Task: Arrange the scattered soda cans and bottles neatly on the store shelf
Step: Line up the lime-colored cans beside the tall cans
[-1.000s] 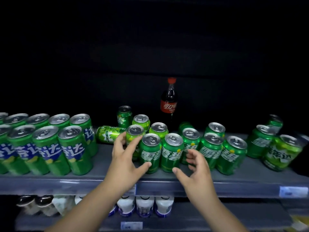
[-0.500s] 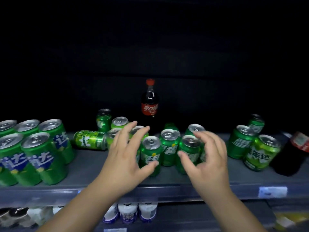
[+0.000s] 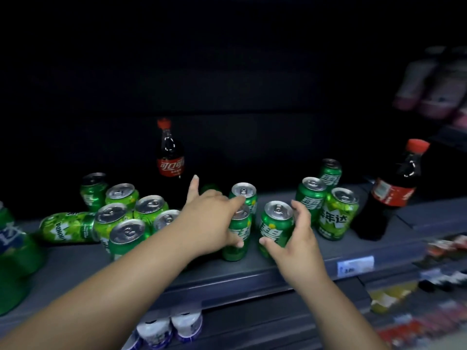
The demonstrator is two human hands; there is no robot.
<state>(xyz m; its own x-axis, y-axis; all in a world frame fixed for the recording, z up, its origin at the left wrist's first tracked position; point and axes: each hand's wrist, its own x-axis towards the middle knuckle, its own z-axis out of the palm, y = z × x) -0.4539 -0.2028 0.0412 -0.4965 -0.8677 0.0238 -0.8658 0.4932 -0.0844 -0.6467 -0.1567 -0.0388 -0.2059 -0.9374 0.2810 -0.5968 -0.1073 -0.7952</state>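
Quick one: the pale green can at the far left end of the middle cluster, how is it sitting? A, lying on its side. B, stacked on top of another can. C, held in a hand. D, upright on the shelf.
A: the pale green can lies on its side on the shelf, next to the upright cans, and neither hand touches it.

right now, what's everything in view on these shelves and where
upright green cans: about twelve, green, three clusters along the grey shelf
lying can: one, green, on its side, left
blue-green cans: blurred, count unclear, far left
cola bottles: two, dark with red caps, one at back, one far right
price tag: one, white, shelf edge
white cups: at least two, lower shelf
blurred packs: pinkish, upper right
left hand: one, grips middle can
right hand: one, grips neighbour can
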